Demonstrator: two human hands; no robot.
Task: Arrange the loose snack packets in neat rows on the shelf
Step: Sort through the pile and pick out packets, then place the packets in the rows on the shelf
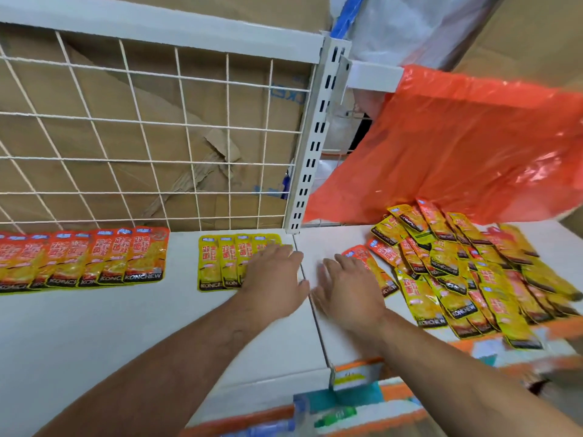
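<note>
A row of red snack packets (pixel 82 258) lies overlapped at the back left of the white shelf (pixel 94 326). A shorter row of yellow packets (pixel 220 263) lies in the middle. My left hand (pixel 274 279) rests flat on the right end of that yellow row, fingers straight. My right hand (pixel 347 294) lies flat on the shelf just right of the seam, its fingers beside a single red packet (pixel 369 266). A loose heap of yellow and red packets (pixel 467 279) covers the right shelf section.
A white wire grid (pixel 142 137) backs the shelf, with cardboard behind it. A slotted upright post (pixel 318 137) splits the two sections. An orange plastic bag (pixel 457 146) hangs over the heap. Price label strips (pixel 356 373) line the front edge.
</note>
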